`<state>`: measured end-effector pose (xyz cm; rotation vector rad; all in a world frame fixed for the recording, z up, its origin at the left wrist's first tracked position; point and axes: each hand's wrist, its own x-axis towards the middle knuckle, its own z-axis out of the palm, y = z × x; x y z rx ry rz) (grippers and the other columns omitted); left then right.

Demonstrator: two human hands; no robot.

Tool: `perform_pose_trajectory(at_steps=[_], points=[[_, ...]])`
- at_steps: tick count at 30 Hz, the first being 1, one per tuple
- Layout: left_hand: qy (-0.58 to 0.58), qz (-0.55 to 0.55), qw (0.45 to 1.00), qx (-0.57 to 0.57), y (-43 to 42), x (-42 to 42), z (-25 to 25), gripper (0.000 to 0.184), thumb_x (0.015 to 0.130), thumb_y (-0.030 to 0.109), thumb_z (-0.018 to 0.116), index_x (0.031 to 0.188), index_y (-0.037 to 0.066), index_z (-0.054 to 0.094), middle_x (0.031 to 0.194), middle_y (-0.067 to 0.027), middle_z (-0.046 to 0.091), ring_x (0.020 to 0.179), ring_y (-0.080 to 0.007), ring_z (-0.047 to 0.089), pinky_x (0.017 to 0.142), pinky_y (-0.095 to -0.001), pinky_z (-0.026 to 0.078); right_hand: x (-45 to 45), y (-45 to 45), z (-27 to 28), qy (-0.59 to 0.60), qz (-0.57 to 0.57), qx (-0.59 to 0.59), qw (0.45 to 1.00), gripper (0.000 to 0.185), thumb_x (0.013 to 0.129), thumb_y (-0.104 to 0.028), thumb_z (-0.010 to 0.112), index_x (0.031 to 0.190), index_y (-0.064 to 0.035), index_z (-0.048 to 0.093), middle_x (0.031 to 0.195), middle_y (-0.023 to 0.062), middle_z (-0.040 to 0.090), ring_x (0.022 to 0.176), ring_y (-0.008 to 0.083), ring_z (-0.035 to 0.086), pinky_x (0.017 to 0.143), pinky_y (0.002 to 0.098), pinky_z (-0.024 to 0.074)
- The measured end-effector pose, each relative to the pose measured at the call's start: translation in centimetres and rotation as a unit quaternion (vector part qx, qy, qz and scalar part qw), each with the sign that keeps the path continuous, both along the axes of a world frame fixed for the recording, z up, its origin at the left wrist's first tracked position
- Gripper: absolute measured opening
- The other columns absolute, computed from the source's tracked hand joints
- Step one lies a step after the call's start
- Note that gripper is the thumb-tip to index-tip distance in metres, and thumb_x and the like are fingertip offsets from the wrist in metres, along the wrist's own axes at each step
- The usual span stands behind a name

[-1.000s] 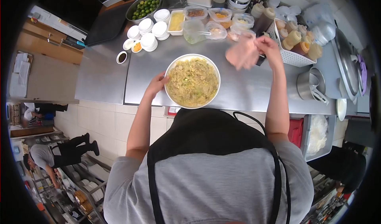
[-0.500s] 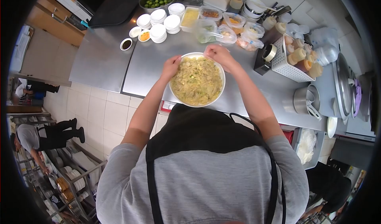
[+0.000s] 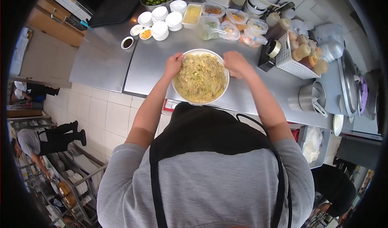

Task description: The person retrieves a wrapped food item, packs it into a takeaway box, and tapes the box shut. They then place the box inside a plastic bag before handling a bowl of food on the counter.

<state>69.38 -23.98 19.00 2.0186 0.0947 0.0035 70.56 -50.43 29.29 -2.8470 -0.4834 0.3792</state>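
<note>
A round white plate (image 3: 199, 102) heaped with a yellowish noodle dish (image 3: 200, 79) is at the near edge of the steel counter, close to the black apron. My left hand (image 3: 174, 65) is closed on the plate's upper left rim. At the upper right rim is my right hand (image 3: 237, 64), its fingers curled in. Whether those fingers hold anything is hidden. Green bits lie on the middle of the noodles.
Stacked white dishes (image 3: 160, 29), a dark sauce dish (image 3: 127, 43) and a bowl of limes (image 3: 158, 5) stand beyond. Bagged ingredients (image 3: 229, 30), a white bottle basket (image 3: 297, 66) and metal pots (image 3: 311, 98) are rightward. Other people (image 3: 30, 141) work at left and right.
My right hand has slid from the plate's top rim round to its right side, and its fingers have curled more. My left hand stays on the rim.
</note>
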Motion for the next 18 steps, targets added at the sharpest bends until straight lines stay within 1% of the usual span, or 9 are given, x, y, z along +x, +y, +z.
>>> perform_pose_trajectory(at_steps=[2,4,5,6,9,11,13,15,18], points=[[0.000,0.012,1.000,-0.017,-0.1,0.0,-0.3,0.025,0.085,0.023,0.053,0.103,0.007,0.061,0.091,-0.0153,0.064,0.084,-0.0262,0.060,0.076,-0.0319,0.045,0.0,-2.4,0.7,0.059,-0.002,-0.048,0.997,0.016,0.071,-0.018,0.057,0.081,-0.0048,0.057,0.082,0.0152,0.061,0.075,0.0317,0.059,0.067,0.0415,0.0454],[0.002,0.001,1.000,-0.017,-0.1,0.0,0.1,0.027,0.086,0.024,0.053,0.104,0.005,0.061,0.091,-0.0126,0.064,0.083,-0.0215,0.059,0.076,-0.0302,0.044,0.6,-4.5,0.6,0.075,-0.056,0.074,0.993,0.026,0.070,-0.021,0.059,0.090,-0.0052,0.059,0.085,0.0177,0.062,0.082,0.0320,0.060,0.070,0.0383,0.0469],[0.003,-0.004,1.000,-0.016,-0.1,-0.1,0.3,0.029,0.087,0.025,0.052,0.105,0.003,0.060,0.092,-0.0100,0.064,0.083,-0.0168,0.058,0.075,-0.0285,0.044,0.4,-4.5,-0.2,0.010,-0.062,0.144,0.988,0.027,0.070,-0.021,0.061,0.091,-0.0041,0.057,0.085,0.0175,0.062,0.079,0.0327,0.060,0.069,0.0379,0.0460],[0.003,-0.010,1.000,-0.015,-0.1,-0.1,0.4,0.029,0.087,0.025,0.052,0.105,0.003,0.060,0.092,-0.0100,0.064,0.083,-0.0168,0.058,0.075,-0.0285,0.044,0.2,-4.0,-1.4,0.010,-0.067,0.145,0.987,0.027,0.070,-0.021,0.061,0.091,-0.0041,0.057,0.085,0.0175,0.062,0.079,0.0327,0.060,0.069,0.0379,0.0460],[-0.016,-0.002,1.000,0.003,-0.1,-0.3,0.3,0.028,0.087,0.023,0.052,0.105,0.004,0.060,0.093,-0.0123,0.064,0.083,-0.0192,0.059,0.076,-0.0291,0.044,-1.1,-1.7,-5.0,-0.012,-0.099,0.312,0.945,0.020,0.074,-0.018,0.060,0.088,-0.0039,0.056,0.080,0.0171,0.061,0.074,0.0332,0.059,0.067,0.0367,0.0458],[-0.043,0.017,0.998,0.042,-0.1,-0.4,0.2,0.023,0.085,0.021,0.052,0.102,0.008,0.062,0.089,-0.0168,0.063,0.085,-0.0288,0.061,0.075,-0.0335,0.045,-2.6,-2.4,-5.1,-0.009,-0.115,0.285,0.951,0.019,0.074,-0.017,0.061,0.087,-0.0043,0.057,0.079,0.0162,0.062,0.073,0.0316,0.060,0.066,0.0359,0.0461],[-0.052,0.021,0.997,0.043,-0.2,-0.9,0.1,0.023,0.085,0.020,0.052,0.102,0.008,0.062,0.089,-0.0173,0.063,0.085,-0.0293,0.061,0.075,-0.0337,0.045,-4.6,-3.8,-5.3,-0.007,-0.132,0.257,0.957,0.017,0.074,-0.016,0.062,0.085,-0.0047,0.059,0.078,0.0153,0.063,0.071,0.0301,0.060,0.065,0.0350,0.0464],[-0.065,0.025,0.997,0.045,-0.3,-1.2,0.4,0.023,0.085,0.020,0.052,0.102,0.008,0.062,0.090,-0.0178,0.063,0.086,-0.0298,0.061,0.075,-0.0340,0.045,-6.1,-6.6,-5.7,0.173,-0.023,0.276,0.945,0.015,0.070,-0.017,0.066,0.081,-0.0067,0.062,0.076,0.0119,0.064,0.069,0.0257,0.062,0.063,0.0338,0.0473],[-0.045,0.043,0.997,0.039,-0.3,-1.7,1.1,0.023,0.085,0.020,0.052,0.102,0.009,0.062,0.089,-0.0189,0.062,0.087,-0.0300,0.061,0.076,-0.0353,0.045,-6.7,-9.3,-5.1,0.214,0.034,0.196,0.956,0.017,0.070,-0.021,0.068,0.079,-0.0078,0.062,0.079,0.0106,0.065,0.073,0.0252,0.063,0.065,0.0350,0.0487]])
